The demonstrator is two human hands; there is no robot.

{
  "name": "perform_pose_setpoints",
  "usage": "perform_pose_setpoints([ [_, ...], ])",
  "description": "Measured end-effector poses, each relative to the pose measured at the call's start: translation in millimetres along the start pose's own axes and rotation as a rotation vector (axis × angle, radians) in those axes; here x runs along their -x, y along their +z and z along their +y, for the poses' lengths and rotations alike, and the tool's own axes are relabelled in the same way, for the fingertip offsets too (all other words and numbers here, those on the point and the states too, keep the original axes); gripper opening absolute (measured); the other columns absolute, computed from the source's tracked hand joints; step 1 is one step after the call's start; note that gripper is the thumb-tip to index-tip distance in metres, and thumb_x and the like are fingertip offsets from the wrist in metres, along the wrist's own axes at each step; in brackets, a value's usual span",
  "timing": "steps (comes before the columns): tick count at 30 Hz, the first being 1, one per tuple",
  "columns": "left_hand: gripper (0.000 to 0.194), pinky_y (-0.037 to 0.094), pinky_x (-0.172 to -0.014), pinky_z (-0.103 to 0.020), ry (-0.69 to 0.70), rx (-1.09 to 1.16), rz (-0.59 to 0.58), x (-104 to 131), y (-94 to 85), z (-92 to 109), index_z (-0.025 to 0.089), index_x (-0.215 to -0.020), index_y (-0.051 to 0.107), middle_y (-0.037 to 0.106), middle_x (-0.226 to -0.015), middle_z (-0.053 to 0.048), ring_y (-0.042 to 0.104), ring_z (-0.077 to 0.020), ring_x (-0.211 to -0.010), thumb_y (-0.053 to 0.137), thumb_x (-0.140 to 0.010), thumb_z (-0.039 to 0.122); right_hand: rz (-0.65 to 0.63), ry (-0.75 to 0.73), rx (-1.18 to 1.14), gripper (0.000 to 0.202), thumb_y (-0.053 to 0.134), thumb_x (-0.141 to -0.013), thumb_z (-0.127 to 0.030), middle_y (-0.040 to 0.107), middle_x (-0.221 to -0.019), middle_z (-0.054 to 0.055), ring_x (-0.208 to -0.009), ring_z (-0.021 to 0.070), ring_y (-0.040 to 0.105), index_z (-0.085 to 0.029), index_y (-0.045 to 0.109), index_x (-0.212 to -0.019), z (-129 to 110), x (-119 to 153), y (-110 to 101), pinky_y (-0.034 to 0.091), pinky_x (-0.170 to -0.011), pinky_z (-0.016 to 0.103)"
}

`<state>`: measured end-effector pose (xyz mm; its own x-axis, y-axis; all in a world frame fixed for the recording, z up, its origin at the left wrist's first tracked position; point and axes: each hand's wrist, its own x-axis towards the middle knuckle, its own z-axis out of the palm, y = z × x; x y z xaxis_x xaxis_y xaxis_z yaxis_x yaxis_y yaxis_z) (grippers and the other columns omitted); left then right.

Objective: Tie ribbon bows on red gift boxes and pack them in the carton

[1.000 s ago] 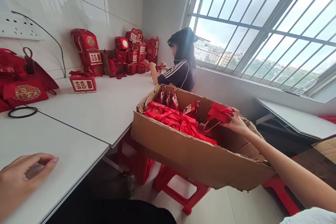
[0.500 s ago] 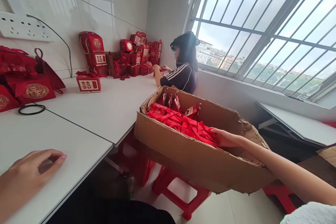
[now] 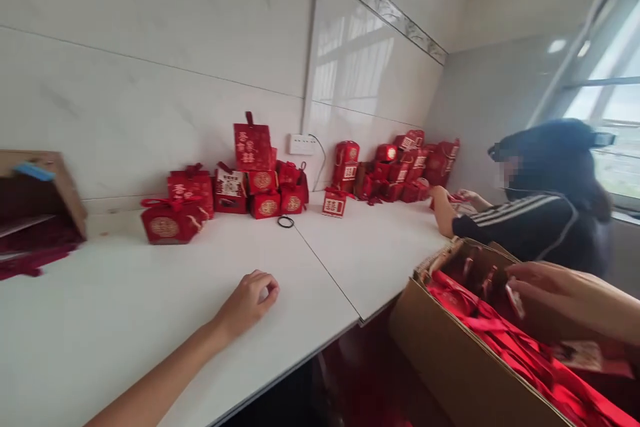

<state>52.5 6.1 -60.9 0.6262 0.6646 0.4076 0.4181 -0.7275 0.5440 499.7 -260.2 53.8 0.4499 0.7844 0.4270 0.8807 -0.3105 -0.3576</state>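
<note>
My left hand (image 3: 249, 300) rests on the white table (image 3: 220, 273), loosely curled with thumb and forefinger tips together and nothing between them. On the right, my right hand (image 3: 545, 287) reaches into an open cardboard box (image 3: 425, 327). Its fingertips, blurred by motion, close at the top of a small red-and-white gift box (image 3: 515, 301) standing inside. More small red boxes (image 3: 489, 280) stand along the same inner wall. Red ribbons (image 3: 505, 337) and red packaging fill the near side of the carton.
Red gift boxes (image 3: 263, 181) stand stacked along the wall, and a single one (image 3: 333, 202) stands apart, with a black ring (image 3: 285, 221) nearby. A co-worker (image 3: 540, 213) handles something red beyond the carton. Another cardboard box (image 3: 73, 193) lies at far left.
The view has swung left. My right hand has moved from the ribbons at the carton's near side to the small boxes by its inner wall. My left hand remains curled on the table.
</note>
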Motion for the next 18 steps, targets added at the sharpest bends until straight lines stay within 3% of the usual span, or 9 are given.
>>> perform_pose_setpoints([
  [4, 0.021, 0.046, -0.067, -0.029, -0.151, 0.002, 0.138, 12.5, -24.7, -26.4, 0.022, -0.068, 0.057, 0.063, -0.074, -0.001, 0.059, -0.0179, -0.074, 0.043, -0.081, 0.031, -0.157, -0.307, -0.123, 0.025, 0.056, -0.071, -0.047, 0.067, -0.093, 0.011, -0.077, 0.0221, 0.066, -0.027, 0.066, -0.084, -129.8, -74.6, 59.4, 0.050, -0.068, 0.037],
  [8, 0.027, 0.044, -0.062, -0.028, -0.213, -0.047, 0.252, 13.6, -33.2, -40.7, 0.020, -0.064, 0.052, 0.060, -0.068, -0.002, 0.057, -0.0175, -0.069, 0.036, -0.084, 0.030, -0.359, -0.589, -0.230, 0.019, 0.056, -0.075, -0.035, 0.062, -0.097, 0.010, -0.085, 0.0235, 0.063, -0.021, 0.064, -0.086, -262.0, -111.0, 144.1, 0.049, -0.081, 0.040],
  [13, 0.026, 0.041, -0.065, -0.028, -0.091, -0.117, 0.215, 14.4, -20.3, -37.2, 0.020, -0.054, 0.037, 0.051, -0.054, 0.001, 0.049, -0.0140, -0.056, 0.037, -0.080, 0.023, -0.560, -0.620, -0.419, 0.038, 0.068, -0.068, -0.026, 0.055, -0.114, 0.013, -0.106, 0.0271, 0.056, -0.016, 0.061, -0.104, -399.2, -118.7, 262.7, 0.041, -0.097, 0.041],
  [16, 0.023, 0.039, -0.064, -0.027, -0.015, -0.139, 0.158, 15.5, -11.3, -34.9, 0.020, -0.054, 0.032, 0.047, -0.052, 0.003, 0.042, -0.0111, -0.050, 0.041, -0.075, 0.019, -0.628, -0.582, -0.511, 0.068, 0.075, -0.060, -0.027, 0.048, -0.126, 0.015, -0.119, 0.0294, 0.047, -0.016, 0.049, -0.122, -458.3, -121.0, 318.3, 0.038, -0.100, 0.042],
  [18, 0.023, 0.037, -0.062, -0.027, 0.000, -0.145, 0.139, 15.8, -7.9, -36.0, 0.019, -0.054, 0.029, 0.045, -0.051, 0.003, 0.038, -0.0106, -0.048, 0.042, -0.073, 0.018, -0.660, -0.516, -0.582, 0.089, 0.077, -0.056, -0.029, 0.040, -0.133, 0.017, -0.129, 0.0318, 0.035, -0.015, 0.035, -0.133, -485.7, -123.6, 344.6, 0.036, -0.101, 0.044],
])
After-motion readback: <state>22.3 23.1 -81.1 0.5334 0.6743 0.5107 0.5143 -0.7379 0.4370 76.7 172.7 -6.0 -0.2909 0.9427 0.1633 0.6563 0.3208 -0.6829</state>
